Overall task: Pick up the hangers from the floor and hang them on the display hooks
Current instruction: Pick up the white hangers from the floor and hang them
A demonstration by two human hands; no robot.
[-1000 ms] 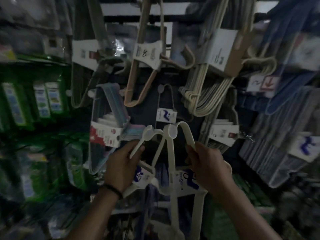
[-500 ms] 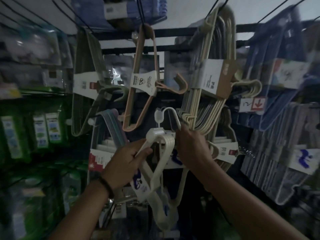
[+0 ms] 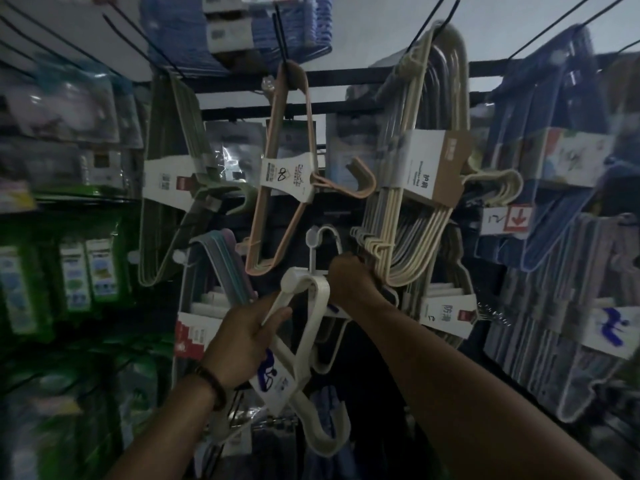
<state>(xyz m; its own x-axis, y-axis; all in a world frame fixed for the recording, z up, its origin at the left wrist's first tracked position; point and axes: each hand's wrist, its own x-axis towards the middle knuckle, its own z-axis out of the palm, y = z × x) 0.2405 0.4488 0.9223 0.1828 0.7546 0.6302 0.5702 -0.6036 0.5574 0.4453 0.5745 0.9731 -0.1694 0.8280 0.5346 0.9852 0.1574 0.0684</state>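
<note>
My left hand point(image 3: 242, 341) grips a bundle of white plastic hangers point(image 3: 304, 341) near its hook end, the pack's white label with blue print just below my fingers. My right hand point(image 3: 349, 282) is raised beside it and curls round a second white hanger pack, whose hook point(image 3: 325, 237) rises above my knuckles in front of the dark display panel. That pack's body is mostly hidden behind my right hand and the left bundle. Black wire display hooks point(image 3: 280, 32) jut out overhead, carrying other hanger packs.
A pink hanger pack point(image 3: 287, 181) and a cream hanger pack point(image 3: 419, 188) hang right above my hands. Grey-green hangers point(image 3: 166, 188) hang left, blue and grey packs point(image 3: 540, 237) right. Green packaged goods point(image 3: 79, 271) fill the left shelves.
The view has tilted upward and both hands rose with the white hangers. My right hand moved up and inward, so its hanger's hook now stands in front of the display panel.
</note>
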